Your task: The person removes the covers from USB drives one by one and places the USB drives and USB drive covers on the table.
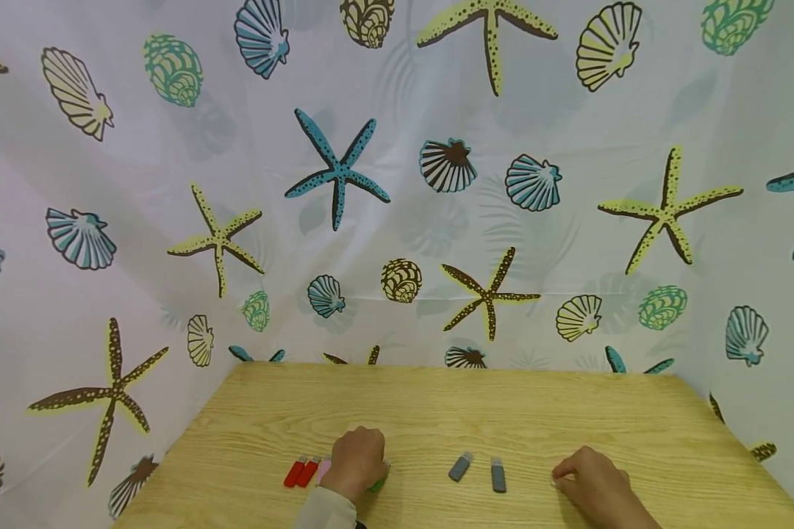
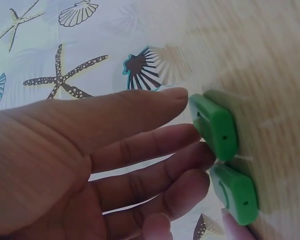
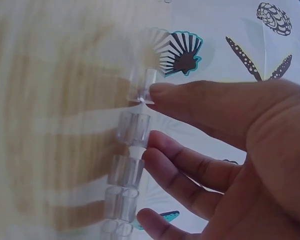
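Thumb and fingertips of my left hand (image 1: 357, 463) hold the edges of a green USB flash drive (image 2: 215, 127) on the table, with a second green drive (image 2: 235, 195) beside it. In the head view, this hand mostly covers the green drives. On the right side, my right hand (image 1: 595, 485) pinches a clear plastic piece (image 3: 151, 80), thumb against it, the index finger hidden behind. Further clear pieces (image 3: 127, 170) stand in a row below it in the right wrist view, beside the other fingers; the hand hides them in the head view.
Two red USB drives (image 1: 294, 472) and a pink one (image 1: 323, 470) lie left of my left hand. Two grey drives (image 1: 460, 466) lie between the hands. Behind the wooden table (image 1: 450, 404) hangs a shell-patterned curtain (image 1: 403, 228), which also lines both sides.
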